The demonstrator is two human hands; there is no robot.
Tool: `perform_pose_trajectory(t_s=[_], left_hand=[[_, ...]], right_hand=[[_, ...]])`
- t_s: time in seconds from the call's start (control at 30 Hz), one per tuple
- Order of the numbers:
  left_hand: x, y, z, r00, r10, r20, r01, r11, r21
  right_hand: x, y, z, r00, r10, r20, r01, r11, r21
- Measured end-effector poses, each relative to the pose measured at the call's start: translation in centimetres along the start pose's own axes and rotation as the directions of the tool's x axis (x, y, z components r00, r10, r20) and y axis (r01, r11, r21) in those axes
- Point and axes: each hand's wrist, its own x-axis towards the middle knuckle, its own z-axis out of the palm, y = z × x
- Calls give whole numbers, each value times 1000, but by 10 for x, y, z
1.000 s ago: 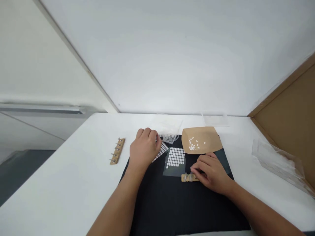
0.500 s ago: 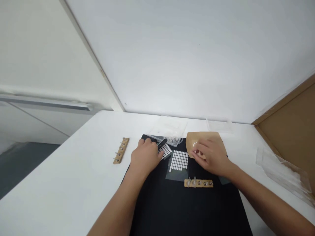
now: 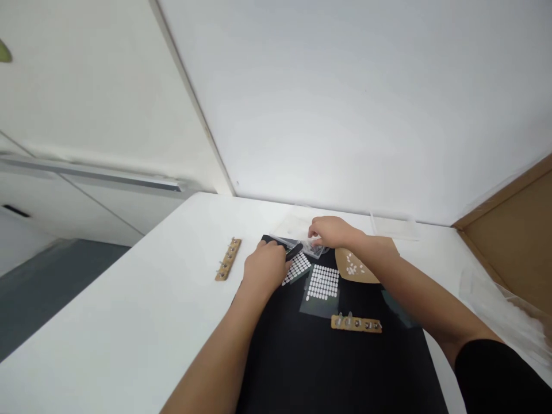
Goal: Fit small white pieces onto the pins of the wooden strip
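My left hand (image 3: 265, 267) is closed around a slim black tool (image 3: 294, 252), whose tip end pokes out to the right; its exact kind is unclear. Partly under that hand lies a sheet of white oval stickers (image 3: 298, 265). My right hand (image 3: 332, 231) is over a clear plastic box (image 3: 319, 253) of small translucent pieces, its thumb and fingers bent with a gap between them. A second sheet of white ovals (image 3: 323, 282) lies on the black mat (image 3: 302, 368). In front of it sits a cork-coloured strip (image 3: 356, 324) bearing metal studs and clear upright pieces.
Brown paper (image 3: 360, 275) with loose white ovals lies under my right forearm. Another studded strip (image 3: 228, 260) is on the white table (image 3: 172, 299) at left. A clear lid (image 3: 394, 227) lies near the wall, and plastic bags (image 3: 504, 310) are at right.
My right hand has moved from the brown paper leftward and back to the clear box, uncovering the loose ovals. My left hand keeps its hold on the black tool. The view has shifted slightly.
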Motion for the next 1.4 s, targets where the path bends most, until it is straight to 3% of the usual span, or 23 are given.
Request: perform_pose_trajectory(t_s=[0.33, 0.6, 0.77, 0.87, 0.97, 1.1, 1.2, 1.3, 1.4], left_hand=[[-1, 1, -1, 1000, -22, 3, 22, 1000, -21], [0, 0, -1, 995, -100, -16, 98, 993, -59], [-1, 4, -5, 991, -118, -60, 114, 991, -65], [-2, 8, -5, 983, -100, -155, 88, 993, -85], [-3, 11, 0, 929, -35, -368, -1, 995, -97], [-1, 15, 10, 735, 169, -657, -223, 975, 0], [1, 22, 15, 630, 228, -743, -321, 947, 19], [1, 32, 19, 607, 265, -749, -397, 918, 3], [-3, 44, 20, 644, 278, -712, -429, 903, -36]], right_hand=[[0, 0, 6, 999, 29, -31, -25, 991, 128], [-9, -2, 12, 975, 182, -130, -133, 939, 316], [-11, -2, 10, 976, 179, -127, -114, 906, 407], [-12, -2, 9, 973, 197, -122, -117, 873, 474], [-15, -3, 7, 962, 236, -135, -128, 833, 539], [-28, -4, 2, 955, 258, -143, -109, 759, 642], [-49, -1, -2, 944, 276, -180, -67, 695, 716], [-78, 4, -6, 913, 326, -245, -21, 638, 770], [-107, 6, -9, 879, 357, -317, 86, 534, 841]])
